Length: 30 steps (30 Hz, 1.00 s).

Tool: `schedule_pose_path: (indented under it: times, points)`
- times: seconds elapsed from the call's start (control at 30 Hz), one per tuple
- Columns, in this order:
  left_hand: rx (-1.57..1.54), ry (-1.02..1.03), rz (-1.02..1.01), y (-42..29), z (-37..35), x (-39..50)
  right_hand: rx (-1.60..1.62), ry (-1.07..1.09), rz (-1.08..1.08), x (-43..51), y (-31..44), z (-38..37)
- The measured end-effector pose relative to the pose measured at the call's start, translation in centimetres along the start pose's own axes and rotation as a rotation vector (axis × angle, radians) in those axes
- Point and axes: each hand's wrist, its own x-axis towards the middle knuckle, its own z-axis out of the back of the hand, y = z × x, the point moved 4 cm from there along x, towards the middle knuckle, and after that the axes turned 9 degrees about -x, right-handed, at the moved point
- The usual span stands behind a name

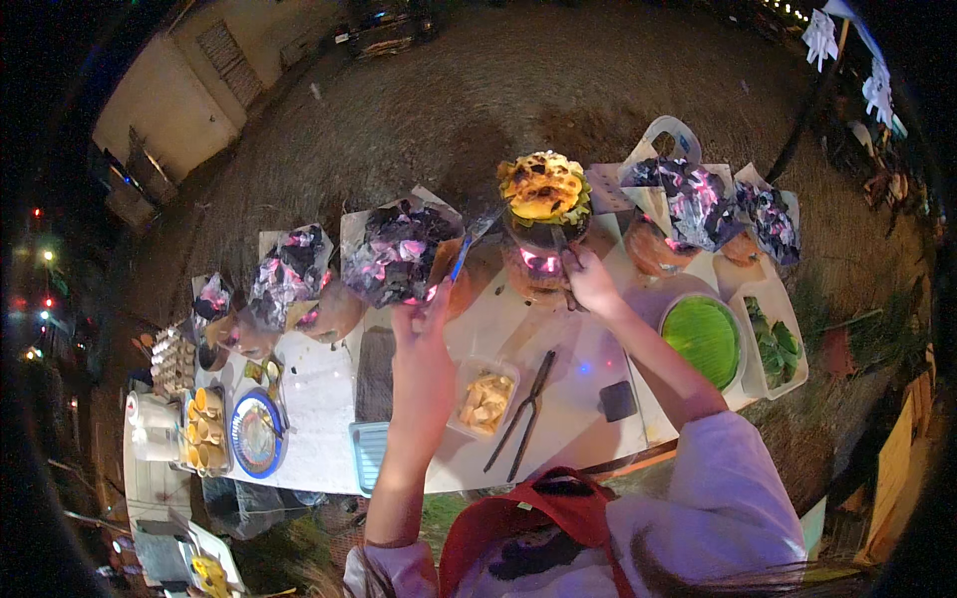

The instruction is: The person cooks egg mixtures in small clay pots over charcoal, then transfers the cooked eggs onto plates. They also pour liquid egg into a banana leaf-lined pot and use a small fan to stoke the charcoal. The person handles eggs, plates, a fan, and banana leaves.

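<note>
My right hand point(589, 280) grips a dark handle below a round browned cake point(544, 187) lined with green leaf, which sits over a clay stove point(532, 273) with glowing coals. In my left hand point(430, 314) is a slim blue-handled tool point(460, 258), its blade angled up towards the cake. Just left of that tool lies a metal sheet of charcoal point(400, 254) with glowing pieces. Nearer my body, a clear tub point(484, 398) of pale yellow pieces stands beside dark metal tongs point(523, 418) on the white table.
More sheets of hot charcoal stand at left point(288, 276) and right point(684, 198). Around them are a green leaf-lined round container point(701, 340), a box of leaves point(777, 340), a dark square point(617, 401), a light-blue tray point(368, 456), yellow cups point(203, 430), a blue-rimmed plate point(256, 433) and egg trays point(172, 359).
</note>
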Motion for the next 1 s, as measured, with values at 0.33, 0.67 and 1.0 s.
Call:
schedule_pose_path:
  times: [0.33,0.67,1.0]
  points:
    - [-0.626,-0.440,0.364,10.8,7.8,-14.1,-0.145,0.367,-0.188,-15.3,5.7,2.6]
    - [0.012,-0.321,0.271,13.0,20.5,-22.5,-0.353,0.798,-0.060,-23.3,10.7,-13.0]
    - [0.452,-0.274,0.555,18.5,30.4,-33.0,-0.426,1.240,0.048,-28.0,10.9,-35.1]
